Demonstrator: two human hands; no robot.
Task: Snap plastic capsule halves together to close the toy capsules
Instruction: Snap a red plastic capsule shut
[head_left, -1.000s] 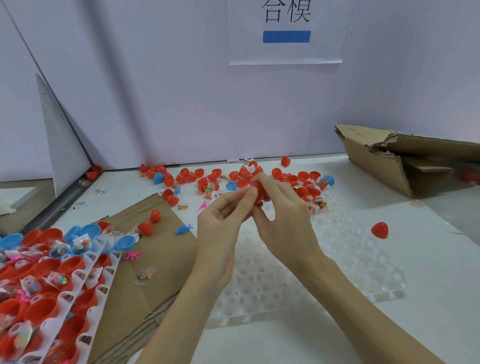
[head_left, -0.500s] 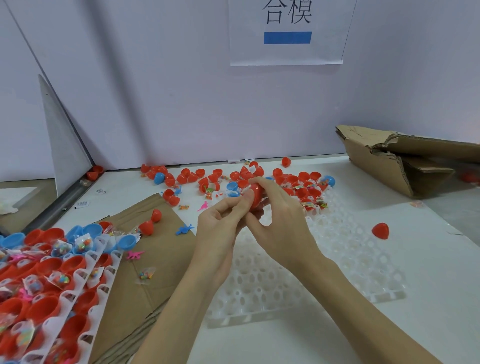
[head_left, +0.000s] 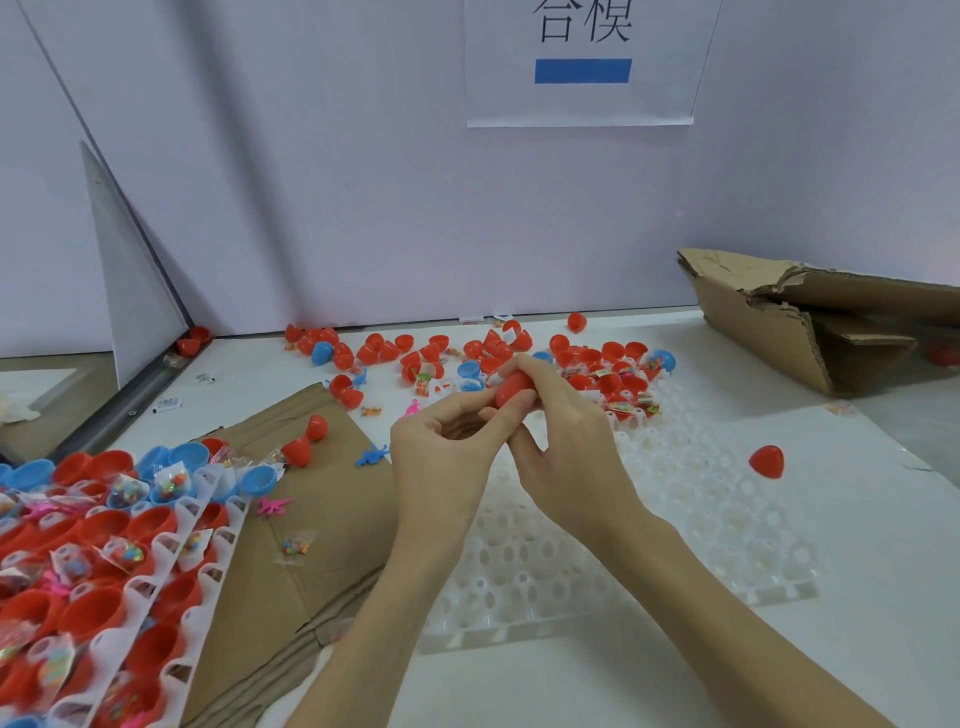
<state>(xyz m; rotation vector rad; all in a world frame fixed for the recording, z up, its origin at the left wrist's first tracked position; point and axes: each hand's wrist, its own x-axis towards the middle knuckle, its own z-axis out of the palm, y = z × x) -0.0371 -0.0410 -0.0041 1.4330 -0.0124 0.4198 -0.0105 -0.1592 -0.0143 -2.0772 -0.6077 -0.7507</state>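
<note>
Over the last second the two hands have drawn a little closer to each other and the red capsule (head_left: 511, 387) between them has turned, so that more of its rounded body now shows above the fingertips; I judge the halves are being pressed home, though the seam is hidden and I cannot tell whether they have snapped shut. The right hand (head_left: 563, 447) has its fingers (head_left: 540, 374) curled over the capsule from the 3 o'clock side, thumb beneath, gripping it closely. The left hand (head_left: 441, 462) comes in from 9 o'clock, with its thumb and forefinger tips pinching the capsule's near end and the other fingers loosely folded into the palm. The capsule is held in the air above the far edge of the white tray (head_left: 649, 545), which lies on the surface directly under the hands. At 12 o'clock from the hands a scatter of loose red and blue halves (head_left: 597, 358) lies along the wall, and one single red piece (head_left: 766, 461) sits apart at 3 o'clock. At 8 o'clock a filled tray (head_left: 104, 571) holds open red cups with small toy packets, resting partly on flattened cardboard (head_left: 322, 509). If the snap is done, this capsule is ready to set down, with many still left.
</note>
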